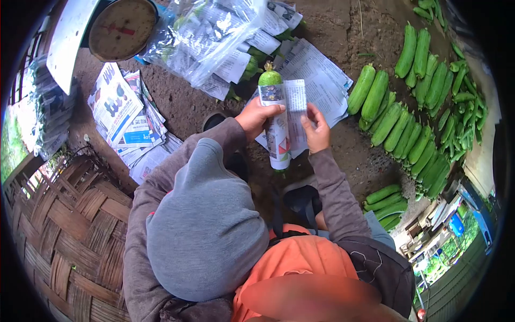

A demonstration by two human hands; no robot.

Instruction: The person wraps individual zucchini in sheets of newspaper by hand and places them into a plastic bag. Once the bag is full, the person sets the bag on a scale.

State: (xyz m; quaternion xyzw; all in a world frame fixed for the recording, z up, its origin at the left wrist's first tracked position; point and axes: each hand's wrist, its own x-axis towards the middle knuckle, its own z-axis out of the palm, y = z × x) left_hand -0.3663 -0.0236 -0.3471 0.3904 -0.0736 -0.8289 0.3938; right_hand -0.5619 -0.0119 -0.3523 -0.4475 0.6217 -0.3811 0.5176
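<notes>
My left hand (256, 115) is wrapped round a green luffa gourd (270, 78) that stands lengthwise in front of me. A printed newspaper sheet (279, 137) is rolled round the gourd, leaving its stem end bare at the top. The sheet's loose flap (295, 95) sticks out to the right. At that flap's edge, my right hand (316, 129) pinches the paper between thumb and fingers. Under and behind the gourd, flat newspaper sheets (314, 72) lie on the ground.
Bare green gourds (397, 121) lie in rows at right. Newspaper-wrapped gourds sit in a clear plastic bag (206, 48) at the top. A round-topped scale (122, 29) stands upper left, above a newspaper stack (120, 110). A woven bamboo surface (70, 231) fills the lower left.
</notes>
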